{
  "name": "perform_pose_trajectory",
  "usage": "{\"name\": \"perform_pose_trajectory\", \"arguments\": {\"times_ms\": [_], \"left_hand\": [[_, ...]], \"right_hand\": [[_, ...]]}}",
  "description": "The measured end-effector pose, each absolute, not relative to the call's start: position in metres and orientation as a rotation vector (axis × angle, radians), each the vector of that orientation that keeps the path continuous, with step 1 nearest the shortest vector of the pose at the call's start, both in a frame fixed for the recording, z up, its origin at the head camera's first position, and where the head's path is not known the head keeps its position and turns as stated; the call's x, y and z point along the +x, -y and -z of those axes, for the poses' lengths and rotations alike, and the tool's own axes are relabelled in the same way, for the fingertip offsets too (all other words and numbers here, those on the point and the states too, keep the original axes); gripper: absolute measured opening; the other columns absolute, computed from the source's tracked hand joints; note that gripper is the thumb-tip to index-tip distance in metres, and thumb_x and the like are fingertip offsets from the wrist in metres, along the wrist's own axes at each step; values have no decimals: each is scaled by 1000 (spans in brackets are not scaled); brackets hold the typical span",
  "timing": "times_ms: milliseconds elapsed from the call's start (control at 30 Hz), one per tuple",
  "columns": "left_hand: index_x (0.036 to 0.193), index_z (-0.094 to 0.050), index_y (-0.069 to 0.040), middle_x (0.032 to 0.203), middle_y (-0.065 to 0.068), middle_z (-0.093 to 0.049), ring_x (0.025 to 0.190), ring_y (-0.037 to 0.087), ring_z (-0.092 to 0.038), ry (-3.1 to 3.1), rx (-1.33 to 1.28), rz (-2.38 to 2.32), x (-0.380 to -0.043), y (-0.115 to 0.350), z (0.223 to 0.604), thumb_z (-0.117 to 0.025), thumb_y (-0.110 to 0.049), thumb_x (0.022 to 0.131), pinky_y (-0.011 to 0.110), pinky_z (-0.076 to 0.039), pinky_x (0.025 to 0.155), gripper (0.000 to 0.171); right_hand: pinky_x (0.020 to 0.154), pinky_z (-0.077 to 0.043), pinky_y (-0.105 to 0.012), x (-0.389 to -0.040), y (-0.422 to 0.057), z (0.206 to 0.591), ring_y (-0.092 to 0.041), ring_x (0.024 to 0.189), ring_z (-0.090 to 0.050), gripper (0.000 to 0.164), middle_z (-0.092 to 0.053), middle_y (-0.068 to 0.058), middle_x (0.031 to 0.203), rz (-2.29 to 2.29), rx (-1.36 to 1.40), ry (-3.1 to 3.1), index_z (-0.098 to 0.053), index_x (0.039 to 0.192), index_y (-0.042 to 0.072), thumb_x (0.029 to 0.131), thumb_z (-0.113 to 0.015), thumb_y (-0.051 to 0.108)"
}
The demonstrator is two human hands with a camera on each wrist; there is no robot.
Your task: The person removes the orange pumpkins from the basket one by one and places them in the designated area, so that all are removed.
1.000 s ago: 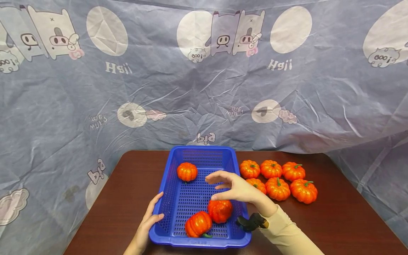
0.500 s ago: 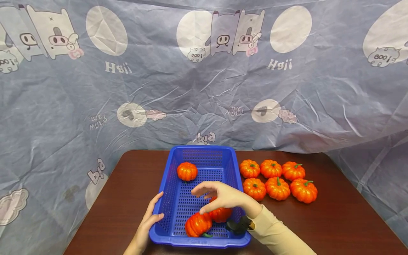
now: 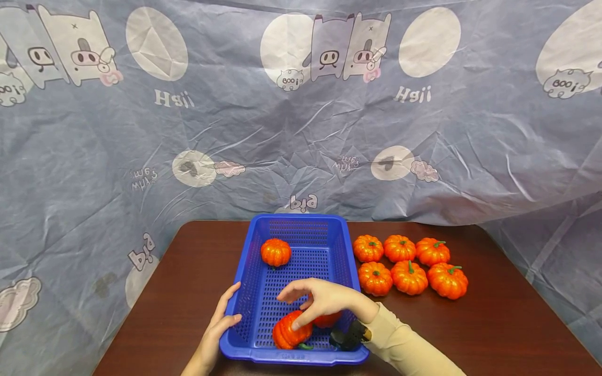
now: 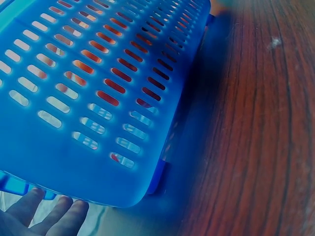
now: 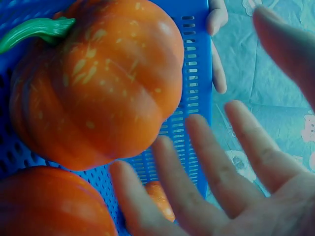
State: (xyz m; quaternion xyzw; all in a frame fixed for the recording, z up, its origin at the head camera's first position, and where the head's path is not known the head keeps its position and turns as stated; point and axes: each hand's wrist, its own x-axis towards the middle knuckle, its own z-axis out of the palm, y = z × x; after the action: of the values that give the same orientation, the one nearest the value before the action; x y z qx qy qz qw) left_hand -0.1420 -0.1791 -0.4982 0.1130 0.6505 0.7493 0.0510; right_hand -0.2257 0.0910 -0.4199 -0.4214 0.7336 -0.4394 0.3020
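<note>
My left hand [image 3: 217,328] grips the left rim of a blue perforated plastic basket [image 3: 295,358]; in the left wrist view its fingertips reach the edge of the basket wall [image 4: 83,162]. Three orange toy pumpkins lie inside: a far-left pumpkin [image 3: 276,252], a front pumpkin [image 3: 284,332] with a green stem, and one partly hidden pumpkin [image 3: 327,319]. Over the front two hovers my right hand [image 3: 324,298], thumb and fingers spread, holding nothing. The right wrist view has its fingers [image 5: 216,172] beside the stemmed pumpkin [image 5: 108,88]; whether they touch is unclear.
Right of the basket, several more pumpkins [image 3: 410,278] stand in two rows on the dark brown table [image 3: 508,324]. Behind the table hangs a grey printed cloth [image 3: 301,130]. A black strap device [image 3: 347,335] is on the right wrist.
My right hand has moved left and toward the near end of the basket, down over the front pumpkins. The left hand and the basket have stayed put.
</note>
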Motion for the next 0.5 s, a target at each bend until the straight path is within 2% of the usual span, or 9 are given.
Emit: {"name": "perform_pose_trajectory", "arguments": {"times_ms": [67, 167, 367, 500], "left_hand": [[148, -19, -18, 146, 20, -20, 125, 35, -33, -1987, 339, -2277, -142, 179, 498, -41, -7, 91, 36, -40, 95, 62], [148, -19, -18, 146, 19, -21, 124, 35, -34, -1993, 332, -2274, -142, 179, 498, -41, -7, 91, 38, -40, 94, 62], [148, -19, -19, 146, 19, -21, 124, 34, -34, -1995, 334, -2273, -142, 179, 498, -40, -7, 91, 37, -40, 94, 62], [149, -19, -19, 146, 19, -20, 124, 33, -35, -1996, 333, -2276, -142, 179, 498, -40, -7, 91, 36, -40, 95, 62]], "right_hand": [[90, -46, -38, -225, -91, 422, -19, 115, -52, 47, -59, 6, 120, 1148, -1108, -1955, -58, 121, 15, 78, -76, 16], [90, -46, -40, -225, -91, 424, -26, 116, -51, 47, -59, 1, 121, 1139, -1096, -1964, -58, 120, 12, 77, -77, 13], [90, -46, -33, -226, -91, 428, -37, 116, -50, 49, -54, -16, 125, 1142, -1027, -1965, -57, 120, 6, 75, -77, 5], [88, -46, -29, -225, -90, 430, -38, 111, -54, 49, -55, -19, 123, 1167, -990, -1951, -59, 118, 7, 73, -77, 0]]}}
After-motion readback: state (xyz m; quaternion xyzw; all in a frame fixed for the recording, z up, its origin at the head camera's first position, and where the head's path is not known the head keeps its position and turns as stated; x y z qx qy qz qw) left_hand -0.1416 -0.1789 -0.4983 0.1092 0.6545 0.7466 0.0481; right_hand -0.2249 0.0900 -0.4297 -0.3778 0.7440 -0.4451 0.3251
